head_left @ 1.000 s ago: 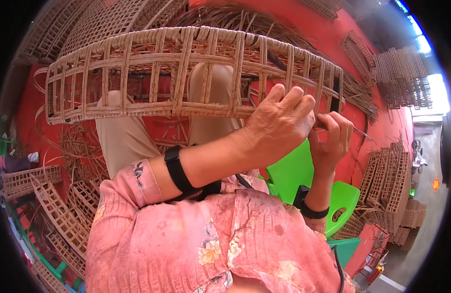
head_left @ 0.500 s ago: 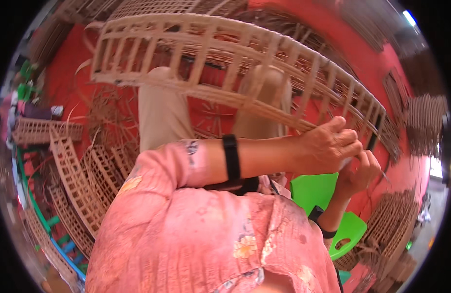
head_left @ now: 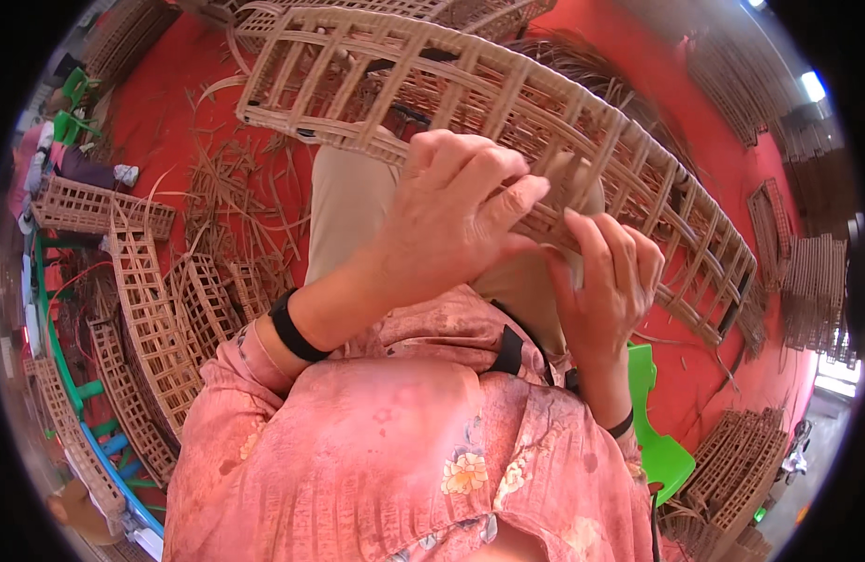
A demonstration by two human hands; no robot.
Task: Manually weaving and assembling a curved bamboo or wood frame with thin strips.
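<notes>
A long woven rattan basket (head_left: 496, 110) with open, ladder-like sides lies tilted across my knees. My left hand (head_left: 456, 201) is at the middle of its near rim, fingers curled and thumb stretched toward the other hand. Just to the right, my right hand (head_left: 606, 272) has bent fingers and a raised thumb at the same rim. The fingertips of both hands nearly meet. Whatever thin piece lies between them is too small or too hidden to name.
Cut rattan strips (head_left: 236, 211) litter the red floor at left. Several lattice panels (head_left: 151, 309) lean beside a green and blue frame (head_left: 72, 375). A green plastic chair (head_left: 662, 450) shows by my right side, with stacked woven pieces (head_left: 732, 468) beyond. Another person (head_left: 34, 169) sits at far left.
Both hands have come leftward from the basket's right end to the middle of its near rim. My left forearm no longer crosses my chest. The whole view has shifted slightly.
</notes>
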